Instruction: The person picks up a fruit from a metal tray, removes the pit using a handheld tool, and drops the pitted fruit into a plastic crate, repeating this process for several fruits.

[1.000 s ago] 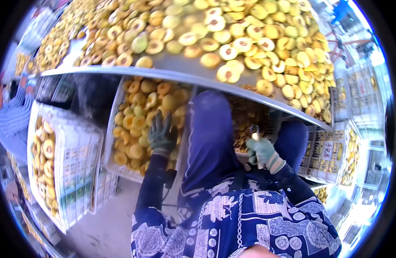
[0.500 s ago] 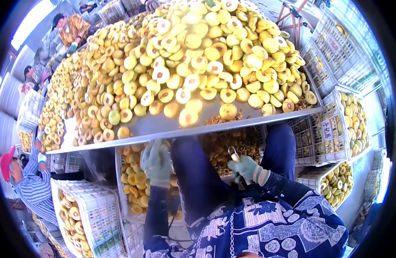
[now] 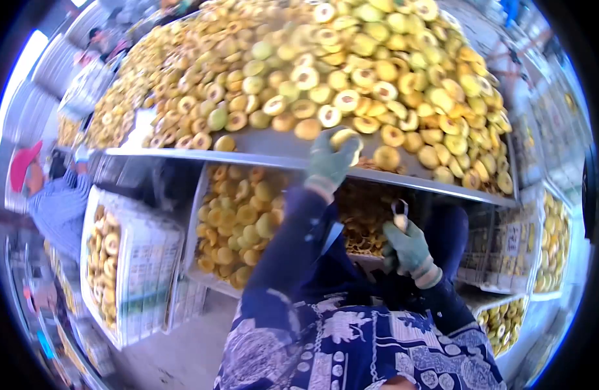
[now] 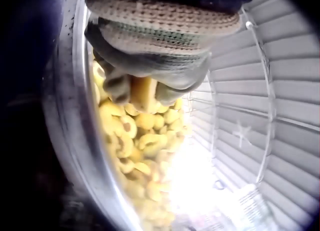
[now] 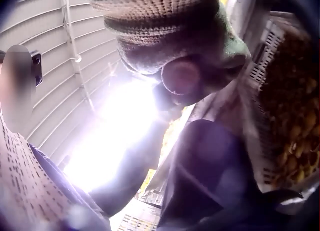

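In the head view my gloved left hand (image 3: 327, 162) is at the near edge of the metal table (image 3: 267, 144), fingers and thumb round a yellow peach half (image 3: 349, 138). The left wrist view shows the same peach half (image 4: 143, 93) pinched between thumb and fingers. Lower and to the right, over my lap, my gloved right hand (image 3: 410, 248) grips a pitting tool with a light handle and a metal loop (image 3: 399, 208) pointing up. The round handle end (image 5: 181, 77) pokes out of the fist in the right wrist view.
A big heap of peach halves (image 3: 377, 84) covers the table. Below its edge stand a crate of hollowed halves (image 3: 238, 218) and a bin of brown scraps (image 3: 361, 231). Full crates flank me at left (image 3: 143, 273) and right (image 3: 501, 250). A person in a red cap (image 3: 52, 195) sits at far left.
My left hand has risen from the crate of hollowed halves to the table edge and taken hold of a peach half. The right hand keeps the tool over my lap. The head view has shifted.
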`<state>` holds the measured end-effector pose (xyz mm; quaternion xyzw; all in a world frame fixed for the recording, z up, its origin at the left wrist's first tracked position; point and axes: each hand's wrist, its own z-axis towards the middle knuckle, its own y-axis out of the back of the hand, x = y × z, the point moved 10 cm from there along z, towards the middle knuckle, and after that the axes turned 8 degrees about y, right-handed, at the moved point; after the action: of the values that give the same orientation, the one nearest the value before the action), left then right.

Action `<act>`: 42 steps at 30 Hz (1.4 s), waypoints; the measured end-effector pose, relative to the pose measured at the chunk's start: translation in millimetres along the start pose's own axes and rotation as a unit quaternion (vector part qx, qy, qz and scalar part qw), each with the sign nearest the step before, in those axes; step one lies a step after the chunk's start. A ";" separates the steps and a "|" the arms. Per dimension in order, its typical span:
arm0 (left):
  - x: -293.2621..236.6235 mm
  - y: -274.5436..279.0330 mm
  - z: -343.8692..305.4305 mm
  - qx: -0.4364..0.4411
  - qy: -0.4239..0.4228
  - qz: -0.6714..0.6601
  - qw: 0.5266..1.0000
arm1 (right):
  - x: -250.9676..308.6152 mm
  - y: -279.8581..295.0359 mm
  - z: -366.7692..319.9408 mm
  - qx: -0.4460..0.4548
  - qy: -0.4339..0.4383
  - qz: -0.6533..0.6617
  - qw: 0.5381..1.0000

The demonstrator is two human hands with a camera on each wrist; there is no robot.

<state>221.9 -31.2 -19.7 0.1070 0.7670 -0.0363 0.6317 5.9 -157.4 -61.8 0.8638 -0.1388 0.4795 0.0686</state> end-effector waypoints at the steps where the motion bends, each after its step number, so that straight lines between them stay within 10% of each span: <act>1: 9.5 -4.3 -8.8 0.000 -0.035 -0.182 0.983 | 13.2 -5.8 -5.4 0.004 0.020 -0.004 1.000; 6: 14.5 -35.7 -77.3 0.137 0.020 -0.313 0.940 | 73.2 -26.3 -22.1 0.004 0.308 -0.102 0.946; 14: -3.5 -68.8 -119.0 0.250 0.063 -0.460 0.850 | 80.0 -5.4 -53.4 -0.109 0.438 -0.224 0.864; 38: 6.9 -65.1 -136.2 0.103 -0.019 -0.287 0.952 | 47.6 -13.8 -37.6 0.016 0.324 -0.292 0.900; 42: -3.1 -70.6 -140.5 0.100 -0.011 -0.311 0.945 | 54.6 -13.7 -42.0 -0.019 0.412 -0.247 0.877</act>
<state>72.5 -73.6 5.7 -0.0751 0.7473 -0.3084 0.5838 3.5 -143.3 7.0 0.5926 0.1108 0.7570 0.2518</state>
